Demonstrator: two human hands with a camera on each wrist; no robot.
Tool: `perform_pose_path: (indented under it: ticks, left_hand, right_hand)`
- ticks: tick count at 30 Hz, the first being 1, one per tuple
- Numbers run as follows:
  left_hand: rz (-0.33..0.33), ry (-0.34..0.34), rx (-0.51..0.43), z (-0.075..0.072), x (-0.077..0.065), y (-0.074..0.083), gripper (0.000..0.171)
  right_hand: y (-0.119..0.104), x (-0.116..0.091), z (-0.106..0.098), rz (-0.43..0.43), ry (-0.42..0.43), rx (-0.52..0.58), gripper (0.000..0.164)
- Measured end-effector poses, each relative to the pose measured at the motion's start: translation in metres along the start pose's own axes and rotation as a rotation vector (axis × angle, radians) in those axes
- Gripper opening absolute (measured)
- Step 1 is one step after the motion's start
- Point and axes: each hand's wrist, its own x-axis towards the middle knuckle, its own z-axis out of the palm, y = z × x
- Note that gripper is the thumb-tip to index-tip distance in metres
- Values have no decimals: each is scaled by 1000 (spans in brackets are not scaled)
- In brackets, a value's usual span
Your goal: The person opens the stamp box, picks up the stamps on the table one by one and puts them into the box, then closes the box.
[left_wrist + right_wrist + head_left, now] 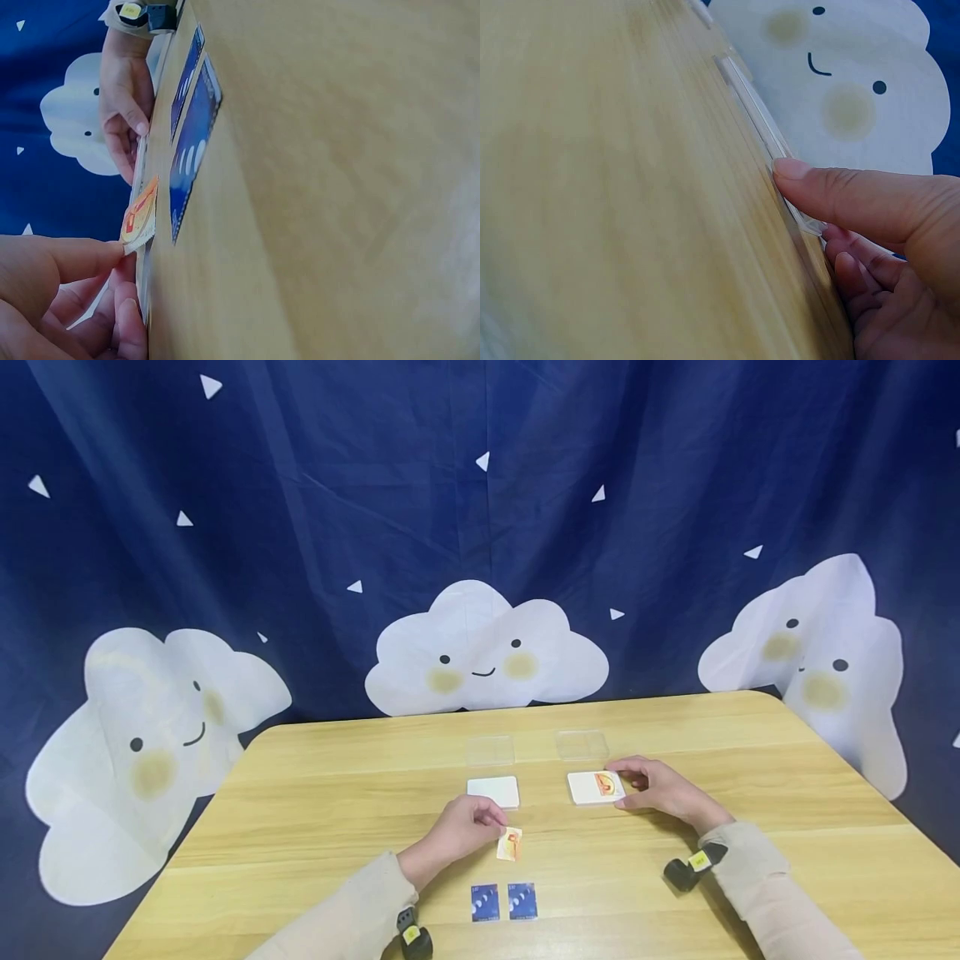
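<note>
One orange stamp (511,844), pinched at its edge by the left hand (467,827), thumb against forefinger, remaining fingers loosely bent. Position: between the left white stack (492,792) and two blue stamps (504,902) on the table (360,910); cannot tell whether its lower edge touches wood. Right hand (660,789) grips the right end of a shallow clear box (577,790), thumb and fingers parted to its width; a second orange stamp (605,783) lies over the white cards inside. Handling estimate: stamp feather-light, thin, springy, easily creased; perforated teeth fragile. Best hold: plain margin, light pinch. Box probably stiff, smooth, liable to slide; steady it by the side walls.
</note>
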Motion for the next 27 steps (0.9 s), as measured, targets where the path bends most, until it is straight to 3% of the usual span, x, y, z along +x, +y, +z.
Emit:
perform_pose_path:
  ticks: [5, 17, 27]
  left_hand:
    - [-31, 2, -10, 0, 0, 0, 7]
    - [-32, 2, -34, -1, 0, 1, 5]
    - [-29, -7, -122, 1, 2, 9, 4]
  right_hand:
    - [-1, -1, 0, 4, -2, 12, 59]
    - [1, 0, -1, -5, 1, 12, 60]
    - [1, 0, 0, -3, -2, 12, 60]
